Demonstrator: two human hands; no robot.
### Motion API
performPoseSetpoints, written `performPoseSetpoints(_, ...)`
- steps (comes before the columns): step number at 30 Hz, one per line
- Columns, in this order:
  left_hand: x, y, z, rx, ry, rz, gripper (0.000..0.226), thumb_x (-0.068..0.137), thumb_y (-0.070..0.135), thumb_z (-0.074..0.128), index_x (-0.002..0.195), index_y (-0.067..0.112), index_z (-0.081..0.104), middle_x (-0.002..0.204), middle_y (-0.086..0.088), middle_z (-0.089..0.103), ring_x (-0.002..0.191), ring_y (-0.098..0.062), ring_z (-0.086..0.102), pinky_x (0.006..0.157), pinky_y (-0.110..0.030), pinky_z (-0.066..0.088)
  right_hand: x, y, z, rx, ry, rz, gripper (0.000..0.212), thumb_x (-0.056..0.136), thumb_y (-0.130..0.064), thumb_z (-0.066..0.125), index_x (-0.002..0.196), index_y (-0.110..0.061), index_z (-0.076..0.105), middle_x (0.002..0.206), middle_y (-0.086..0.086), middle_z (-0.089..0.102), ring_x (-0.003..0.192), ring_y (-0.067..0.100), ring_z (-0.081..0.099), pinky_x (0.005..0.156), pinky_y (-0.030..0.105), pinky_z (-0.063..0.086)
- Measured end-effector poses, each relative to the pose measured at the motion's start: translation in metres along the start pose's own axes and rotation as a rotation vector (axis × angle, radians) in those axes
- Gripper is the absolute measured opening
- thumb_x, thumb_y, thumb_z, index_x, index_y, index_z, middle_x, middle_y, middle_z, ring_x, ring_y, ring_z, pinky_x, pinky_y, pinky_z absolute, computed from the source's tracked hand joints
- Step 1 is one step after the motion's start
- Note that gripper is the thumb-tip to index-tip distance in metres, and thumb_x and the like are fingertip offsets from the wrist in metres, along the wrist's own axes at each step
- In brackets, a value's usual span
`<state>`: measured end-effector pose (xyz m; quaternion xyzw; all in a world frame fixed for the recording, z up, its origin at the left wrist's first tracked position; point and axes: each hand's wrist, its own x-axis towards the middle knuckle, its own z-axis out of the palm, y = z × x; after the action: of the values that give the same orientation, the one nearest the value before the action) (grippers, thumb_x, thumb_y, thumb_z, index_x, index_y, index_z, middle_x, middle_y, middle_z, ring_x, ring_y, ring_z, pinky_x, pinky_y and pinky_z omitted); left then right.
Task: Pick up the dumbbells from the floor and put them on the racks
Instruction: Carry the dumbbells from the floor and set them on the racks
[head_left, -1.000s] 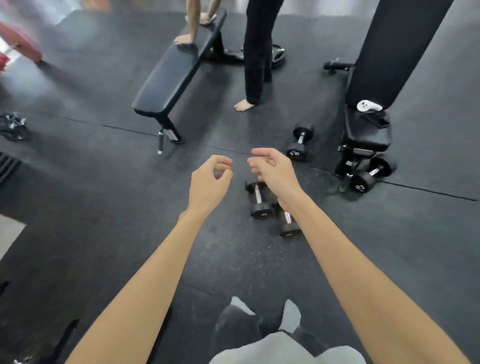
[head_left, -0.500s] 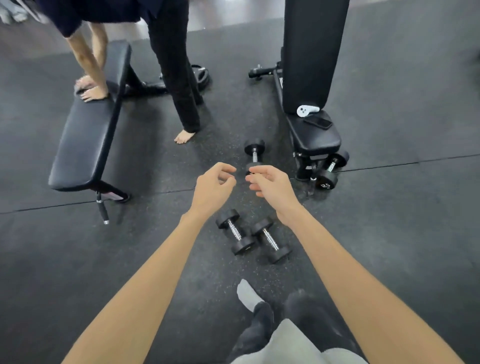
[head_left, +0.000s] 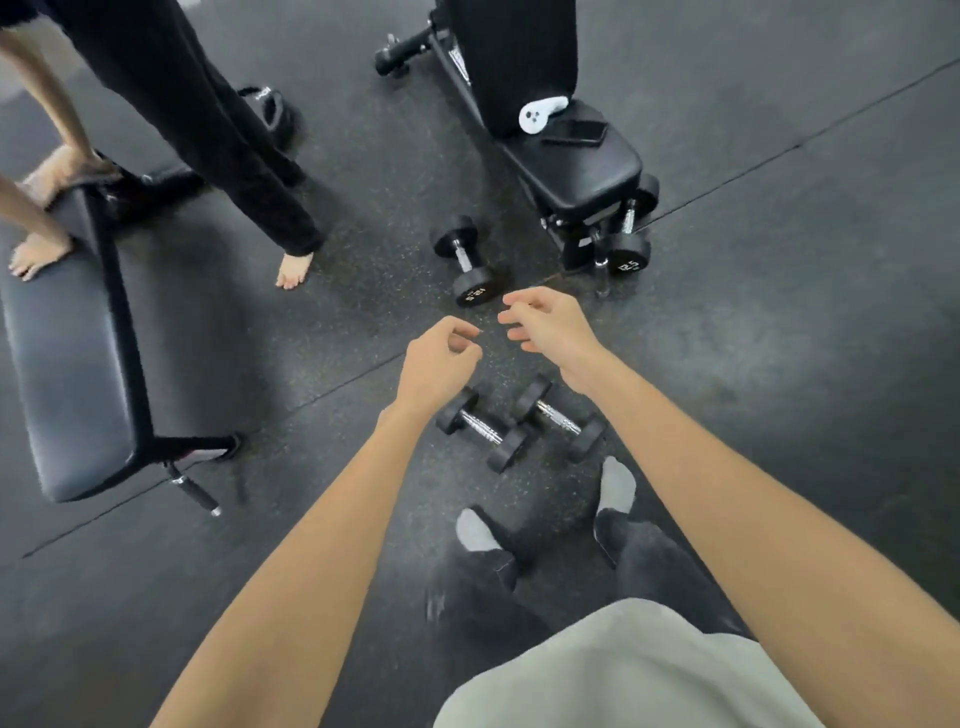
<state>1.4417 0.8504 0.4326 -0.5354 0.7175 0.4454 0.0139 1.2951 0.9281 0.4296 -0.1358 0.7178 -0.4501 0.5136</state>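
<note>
Black dumbbells lie on the floor (head_left: 779, 364): a pair (head_left: 519, 423) side by side just below my hands, a third (head_left: 465, 267) beyond them, a fourth (head_left: 629, 244) under the inclined bench (head_left: 576, 171). My left hand (head_left: 436, 366) and right hand (head_left: 548, 327) hang above the pair, fingers loosely curled, holding nothing. At left a flat bench (head_left: 67, 374) stands beside a barefoot person (head_left: 208, 130).

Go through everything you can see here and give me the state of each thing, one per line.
left hand: fingers loosely curled, holding nothing
right hand: relaxed, empty
pair of dumbbells: on the floor, side by side
single dumbbell: on the floor, alone
dumbbell under bench: tucked by the bench frame
controller: resting on the bench seat
phone: lying flat on the seat
</note>
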Motion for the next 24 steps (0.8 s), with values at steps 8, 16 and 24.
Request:
performPoseSetpoints(8,0.063,-0.094,0.029,0.167,-0.251,0.040,0.025,0.094,0.021,0.065,0.119,0.020,0.069,0.109,0.003,0.067,0.105,-0.013,0.061,0.088,-0.026,0.044,0.029,0.109,0.021,0.177,0.317,0.204,0.016,0.106,-0.022,0.053,0.114,-0.021,0.066,0.112,0.003,0.075,0.098,0.020,0.067,0.097,0.037,0.056)
performPoseSetpoints(16,0.117,-0.234,0.165,0.267,-0.391,0.032,0.034,0.090,0.027,0.072,0.122,0.017,0.069,0.115,0.002,0.069,0.105,-0.016,0.062,0.091,-0.028,0.049,0.084,0.303,0.067,0.369,0.407,0.385,0.014,0.104,-0.025,0.057,0.114,-0.021,0.066,0.108,0.002,0.073,0.095,0.020,0.067,0.080,0.028,0.053)
performPoseSetpoints(24,0.178,-0.370,0.300,0.328,-0.304,0.007,0.062,0.089,0.032,0.073,0.144,0.013,0.053,0.139,-0.007,0.058,0.112,-0.021,0.057,0.089,-0.028,0.043,0.177,0.492,0.101,0.454,0.387,0.487,0.014,0.104,-0.024,0.056,0.116,-0.018,0.062,0.102,0.000,0.072,0.096,0.021,0.065,0.099,0.040,0.055)
